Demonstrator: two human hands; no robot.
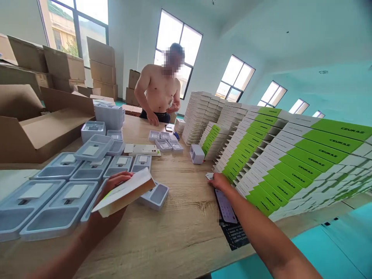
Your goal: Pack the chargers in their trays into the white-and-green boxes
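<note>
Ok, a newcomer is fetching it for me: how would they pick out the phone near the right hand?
Find the wall of stacked white-and-green boxes on the right side of the wooden table. At its foot, nearer the camera than the right hand, lies the phone. Its lit lilac screen sets it apart from the dark printed sheet next to it.

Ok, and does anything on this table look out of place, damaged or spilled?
No spill shows, and the white box in the left hand has no clear damage. One pale tray stands on its side by the stacked boxes, unlike the flat trays; another tray sits askew atop those at left.
</note>
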